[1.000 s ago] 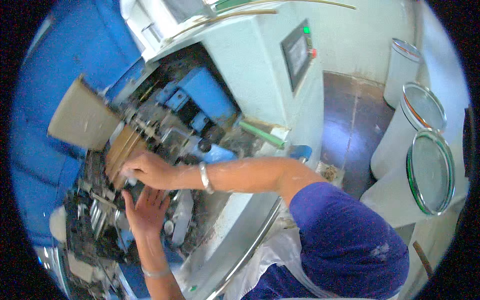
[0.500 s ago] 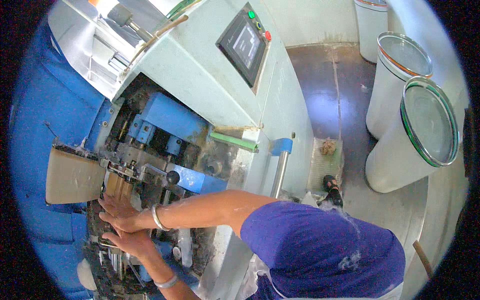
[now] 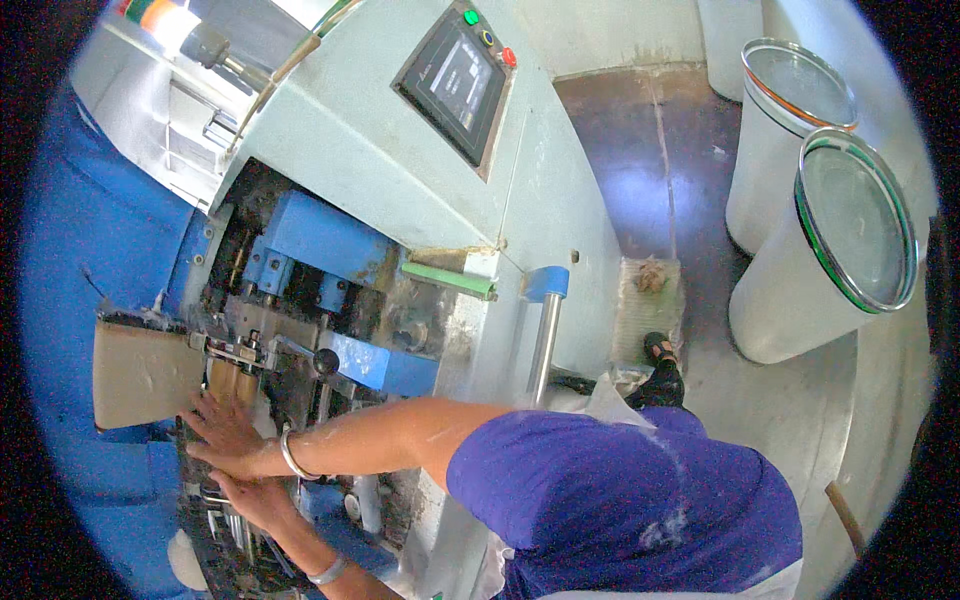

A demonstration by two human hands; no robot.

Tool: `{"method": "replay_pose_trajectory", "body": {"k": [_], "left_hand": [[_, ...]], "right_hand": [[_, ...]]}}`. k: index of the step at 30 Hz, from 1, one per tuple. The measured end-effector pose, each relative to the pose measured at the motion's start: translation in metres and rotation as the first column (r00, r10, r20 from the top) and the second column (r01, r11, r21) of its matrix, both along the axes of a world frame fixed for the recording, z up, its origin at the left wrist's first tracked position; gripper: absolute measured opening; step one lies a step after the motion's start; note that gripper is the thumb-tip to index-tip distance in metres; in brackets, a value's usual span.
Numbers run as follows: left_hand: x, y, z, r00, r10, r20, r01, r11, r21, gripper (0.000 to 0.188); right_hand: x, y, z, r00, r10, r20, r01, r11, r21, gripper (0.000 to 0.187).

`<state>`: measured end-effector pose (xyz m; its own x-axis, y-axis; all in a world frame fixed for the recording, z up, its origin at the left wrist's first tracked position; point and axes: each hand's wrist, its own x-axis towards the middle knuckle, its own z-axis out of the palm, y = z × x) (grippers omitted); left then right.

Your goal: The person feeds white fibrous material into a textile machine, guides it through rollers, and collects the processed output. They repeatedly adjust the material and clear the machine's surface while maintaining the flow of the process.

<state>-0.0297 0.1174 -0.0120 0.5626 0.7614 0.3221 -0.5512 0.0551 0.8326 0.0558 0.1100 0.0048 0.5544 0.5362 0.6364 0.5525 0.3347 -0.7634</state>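
A purple-blue short-sleeved shirt (image 3: 640, 490) is worn, flecked with pale fluff (image 3: 665, 530). The right wrist (image 3: 272, 458) is ringed by a rounded silver-coloured bangle (image 3: 288, 455), the left wrist (image 3: 312, 558) by a silver-coloured band (image 3: 328, 572). Dark legwear (image 3: 660, 388) and a dark, open-topped shoe (image 3: 657, 345) are worn.

The right hand (image 3: 228, 440) hides part of the left hand (image 3: 262, 505)

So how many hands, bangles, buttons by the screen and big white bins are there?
Hands: 2, left hand and right hand
Bangles: 2, right bangle and left bangle
Buttons: 3, green button, yellow-ringed button and red button
Bins: 3, green-banded bin, orange-banded bin and cut-off bin at the top
Total: 10
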Motion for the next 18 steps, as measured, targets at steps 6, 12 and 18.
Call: {"method": "replay_pose_trajectory", "body": {"k": [6, 12, 18], "left_hand": [[-0.003, 0.018, -0.018, 0.985, -0.020, -0.173, 0.097, 0.887, 0.452, 0.052], [-0.003, 0.029, -0.031, 0.943, 0.268, -0.198, -0.178, 0.907, 0.381, 0.033], [-0.002, 0.032, -0.026, 0.902, 0.321, -0.289, -0.172, 0.880, 0.442, 0.013]], "right_hand": [[0.025, -0.012, 0.008, 0.971, -0.022, -0.237, 0.048, 0.994, 0.103, 0.056], [0.037, -0.002, 0.000, 0.995, 0.036, -0.095, -0.034, 0.999, 0.026, 0.050], [0.030, 0.019, -0.018, 0.972, -0.234, -0.017, 0.234, 0.965, 0.116, 0.039]]}}
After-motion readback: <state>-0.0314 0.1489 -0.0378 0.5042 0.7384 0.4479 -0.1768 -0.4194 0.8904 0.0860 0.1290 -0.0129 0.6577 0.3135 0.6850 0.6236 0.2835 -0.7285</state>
